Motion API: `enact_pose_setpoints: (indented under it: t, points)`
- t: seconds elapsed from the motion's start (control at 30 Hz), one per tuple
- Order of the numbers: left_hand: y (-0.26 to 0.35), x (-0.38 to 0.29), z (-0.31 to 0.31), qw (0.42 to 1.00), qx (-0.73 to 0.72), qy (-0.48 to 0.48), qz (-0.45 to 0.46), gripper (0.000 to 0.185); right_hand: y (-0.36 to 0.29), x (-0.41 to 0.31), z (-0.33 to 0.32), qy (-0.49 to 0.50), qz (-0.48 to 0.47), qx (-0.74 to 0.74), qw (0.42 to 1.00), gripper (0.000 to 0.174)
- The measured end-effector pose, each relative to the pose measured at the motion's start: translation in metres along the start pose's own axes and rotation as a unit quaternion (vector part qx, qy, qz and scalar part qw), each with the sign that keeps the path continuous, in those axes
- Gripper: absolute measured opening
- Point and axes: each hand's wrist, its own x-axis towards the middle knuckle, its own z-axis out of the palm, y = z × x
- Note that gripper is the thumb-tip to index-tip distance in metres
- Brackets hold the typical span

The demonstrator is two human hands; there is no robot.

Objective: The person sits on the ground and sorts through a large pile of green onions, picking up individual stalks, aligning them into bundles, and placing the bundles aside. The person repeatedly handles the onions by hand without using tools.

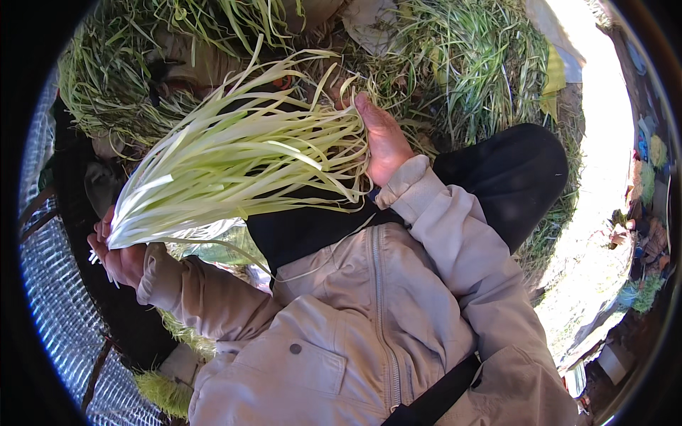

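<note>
A large bunch of long, flat, pale yellow-green leaves, apparently blanched chives (240, 154), stretches across my lap. My left hand (120, 255) grips the white stem ends, which poke out a little beyond the fingers. At the other end, my right hand (383, 138) is against the leaf tips, thumb up; its fingers are partly hidden behind the leaves, so how firmly it holds them cannot be seen. One long leaf hangs loose from the bunch across the front of my beige jacket (330, 319).
Heaps of loose green leaves (474, 69) lie beyond my bent knee, with more leaves (106, 85) at upper left. Translucent ribbed sheeting (58, 298) borders the left side. A brightly sunlit strip (597, 213) runs down the right, with mixed items (647, 239) past it.
</note>
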Motion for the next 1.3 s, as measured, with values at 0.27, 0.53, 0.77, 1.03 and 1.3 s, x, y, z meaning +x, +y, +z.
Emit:
enact_pose_setpoints:
  t: [0.27, 0.53, 0.77, 1.03, 1.3]
  points:
    - [0.050, -0.031, 0.131, 0.815, -0.518, 0.043, -0.255, 0.029, 0.017, 0.047, -0.059, 0.095, -0.140, -0.447, 0.879, 0.016]
    - [0.093, -0.045, 0.213, 0.785, -0.562, 0.014, -0.261, 0.021, 0.006, 0.066, -0.123, 0.213, -0.094, -0.203, 0.951, 0.012]
    - [0.109, -0.035, 0.183, 0.823, -0.536, 0.067, -0.176, 0.020, -0.027, 0.043, -0.200, 0.413, -0.210, -0.325, 0.824, 0.013]
    - [0.109, -0.029, 0.161, 0.819, -0.549, 0.022, -0.164, 0.021, -0.045, -0.011, -0.119, 0.184, -0.208, -0.795, 0.539, 0.045]
    - [0.109, -0.025, 0.162, 0.814, -0.557, 0.046, -0.158, 0.020, -0.044, -0.109, -0.020, -0.068, -0.126, -0.680, 0.719, 0.029]
